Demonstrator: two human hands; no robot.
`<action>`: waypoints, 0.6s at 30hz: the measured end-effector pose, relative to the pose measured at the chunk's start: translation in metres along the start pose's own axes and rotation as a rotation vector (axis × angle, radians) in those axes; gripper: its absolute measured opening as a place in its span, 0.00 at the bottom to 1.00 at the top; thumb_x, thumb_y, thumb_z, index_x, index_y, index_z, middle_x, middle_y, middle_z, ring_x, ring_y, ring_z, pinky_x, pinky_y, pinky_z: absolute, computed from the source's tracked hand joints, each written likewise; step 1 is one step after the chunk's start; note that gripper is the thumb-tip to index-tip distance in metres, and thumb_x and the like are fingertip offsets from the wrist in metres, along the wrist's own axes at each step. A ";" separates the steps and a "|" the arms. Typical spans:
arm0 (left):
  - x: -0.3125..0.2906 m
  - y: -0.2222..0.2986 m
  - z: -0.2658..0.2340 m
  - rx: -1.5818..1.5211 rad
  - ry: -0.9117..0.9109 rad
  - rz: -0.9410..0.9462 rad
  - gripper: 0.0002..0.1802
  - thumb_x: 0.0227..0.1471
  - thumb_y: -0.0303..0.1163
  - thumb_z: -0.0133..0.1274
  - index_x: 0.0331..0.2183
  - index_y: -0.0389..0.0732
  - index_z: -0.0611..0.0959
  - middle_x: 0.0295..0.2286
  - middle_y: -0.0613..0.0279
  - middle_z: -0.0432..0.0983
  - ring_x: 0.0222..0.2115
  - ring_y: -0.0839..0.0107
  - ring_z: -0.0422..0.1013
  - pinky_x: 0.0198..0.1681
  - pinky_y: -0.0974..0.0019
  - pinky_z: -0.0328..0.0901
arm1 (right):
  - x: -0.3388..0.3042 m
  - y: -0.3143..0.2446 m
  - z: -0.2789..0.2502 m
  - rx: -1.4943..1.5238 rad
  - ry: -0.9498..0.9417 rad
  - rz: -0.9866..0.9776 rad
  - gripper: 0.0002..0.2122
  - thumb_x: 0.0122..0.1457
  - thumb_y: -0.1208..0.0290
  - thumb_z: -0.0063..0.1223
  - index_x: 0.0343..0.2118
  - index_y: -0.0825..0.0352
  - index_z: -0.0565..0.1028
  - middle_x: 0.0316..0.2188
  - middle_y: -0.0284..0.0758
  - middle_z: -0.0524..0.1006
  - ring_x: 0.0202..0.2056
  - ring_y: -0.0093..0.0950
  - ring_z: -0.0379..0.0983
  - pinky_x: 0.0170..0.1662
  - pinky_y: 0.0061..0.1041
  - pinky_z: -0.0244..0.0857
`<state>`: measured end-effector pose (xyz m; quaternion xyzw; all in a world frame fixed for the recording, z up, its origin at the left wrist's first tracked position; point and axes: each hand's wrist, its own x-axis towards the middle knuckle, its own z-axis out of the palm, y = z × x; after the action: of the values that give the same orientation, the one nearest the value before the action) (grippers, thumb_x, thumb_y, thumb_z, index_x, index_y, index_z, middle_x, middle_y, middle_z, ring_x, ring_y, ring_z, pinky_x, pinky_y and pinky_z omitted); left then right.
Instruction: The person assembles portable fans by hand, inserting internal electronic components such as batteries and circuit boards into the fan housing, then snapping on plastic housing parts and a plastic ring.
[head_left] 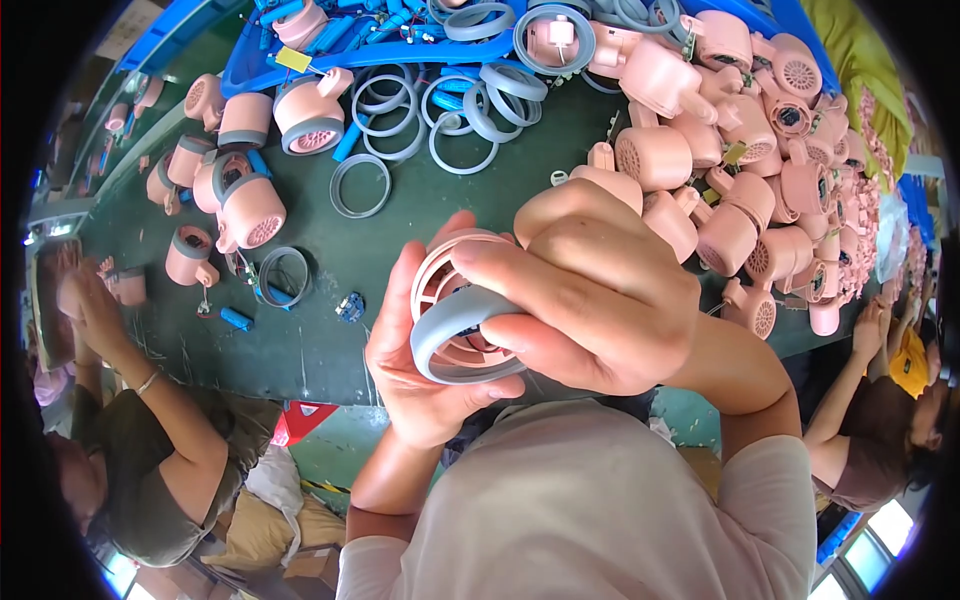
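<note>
Above the near edge of the green table, my left hand (pixel 405 375) is wrapped around a pink round fan housing (pixel 440 268) with a slotted grille, its open side toward me. My right hand (pixel 610 290) pinches a grey plastic ring (pixel 432 335) between thumb and fingers. The ring sits tilted against the housing's opening, touching it; whether it is seated cannot be told. Dark parts show inside the housing through the ring. My right fingers hide the housing's right side.
Pink fan housings (pixel 655 157) are heaped at the right. Loose grey rings (pixel 360 187) lie beyond my hands, before a blue bin (pixel 240 70) of rings and blue cylinders. A small circuit board (pixel 351 307) and another ring (pixel 285 277) lie left. Co-workers sit at both sides.
</note>
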<state>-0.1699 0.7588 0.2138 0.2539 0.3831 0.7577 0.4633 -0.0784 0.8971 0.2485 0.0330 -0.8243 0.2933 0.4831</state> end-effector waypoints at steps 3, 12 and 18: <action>0.001 0.000 0.004 -0.010 0.001 0.037 0.57 0.31 0.26 0.71 0.60 0.45 0.58 0.58 0.39 0.50 0.56 0.52 0.59 0.55 0.53 0.61 | 0.001 -0.003 -0.003 -0.071 -0.024 -0.029 0.16 0.46 0.72 0.59 0.36 0.80 0.76 0.19 0.35 0.69 0.22 0.29 0.64 0.22 0.27 0.53; -0.010 0.008 -0.017 0.567 -0.234 0.069 0.44 0.34 0.20 0.67 0.55 0.38 0.68 0.53 0.40 0.61 0.51 0.48 0.64 0.54 0.52 0.59 | -0.015 -0.009 0.013 0.076 -0.010 0.556 0.17 0.55 0.66 0.52 0.41 0.76 0.74 0.35 0.45 0.74 0.33 0.38 0.73 0.35 0.27 0.66; -0.018 0.006 -0.029 0.459 -0.079 0.046 0.43 0.33 0.16 0.66 0.54 0.31 0.67 0.52 0.44 0.62 0.50 0.59 0.66 0.50 0.61 0.65 | -0.005 0.014 0.022 0.488 -0.627 0.963 0.16 0.58 0.60 0.49 0.33 0.72 0.77 0.25 0.44 0.74 0.27 0.35 0.72 0.29 0.29 0.64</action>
<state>-0.1861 0.7311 0.2015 0.3907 0.5209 0.6507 0.3907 -0.0975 0.8964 0.2299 -0.1485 -0.7585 0.6344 0.0100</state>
